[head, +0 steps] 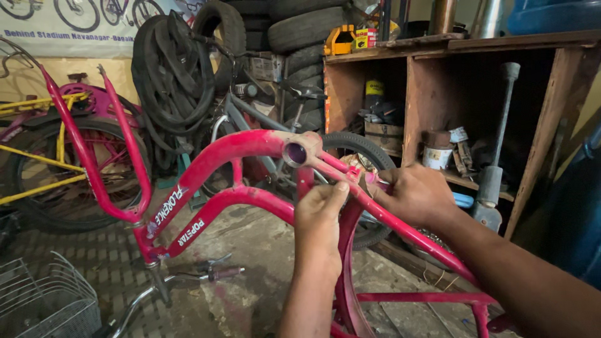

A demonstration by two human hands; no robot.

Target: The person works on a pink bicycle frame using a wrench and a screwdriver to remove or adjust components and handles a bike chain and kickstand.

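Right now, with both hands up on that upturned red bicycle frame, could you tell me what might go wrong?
1. The red frame stands upside down, steadied only by the left hand and right hand; a hard push may tip it.
2. The handlebar rests on uneven floor and could slide.
3. Fingers sit close beside the thin stays and could get pinched.

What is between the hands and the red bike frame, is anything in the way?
Nothing visible is in the way. The left hand and the right hand both rest right on the red bike frame, at its thin tubes just below the open round shell.
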